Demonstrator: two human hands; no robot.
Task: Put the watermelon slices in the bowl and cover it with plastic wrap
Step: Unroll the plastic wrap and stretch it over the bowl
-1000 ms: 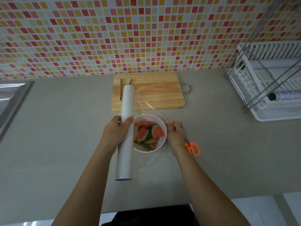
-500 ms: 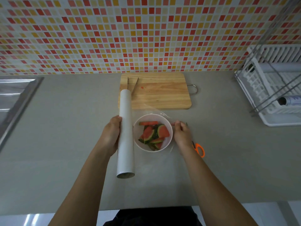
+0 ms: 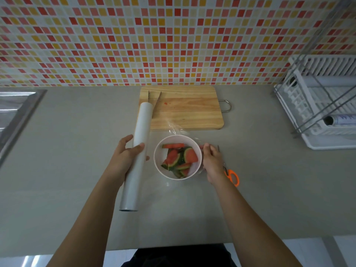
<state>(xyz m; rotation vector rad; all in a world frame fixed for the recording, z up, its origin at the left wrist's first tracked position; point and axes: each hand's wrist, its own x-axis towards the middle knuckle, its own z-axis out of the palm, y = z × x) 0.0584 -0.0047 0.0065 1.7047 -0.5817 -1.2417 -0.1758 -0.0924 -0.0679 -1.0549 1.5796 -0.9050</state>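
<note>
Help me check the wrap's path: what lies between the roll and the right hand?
The head view shows the bowl of watermelon slices between the roll and the right hand, with clear plastic wrap drawn over it.

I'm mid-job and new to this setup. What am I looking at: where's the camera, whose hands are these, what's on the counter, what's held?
There is no machine: a person works bare-handed, and the one camera sits on their head, looking down over the counter. The left hand grips a white roll of plastic wrap. The right hand, right of the bowl, seems to pinch the film drawn off the roll. The bowl holds the watermelon slices. Behind lie a cutting board with tongs; orange-handled scissors lie by the right wrist; a dish rack stands far right.
</note>
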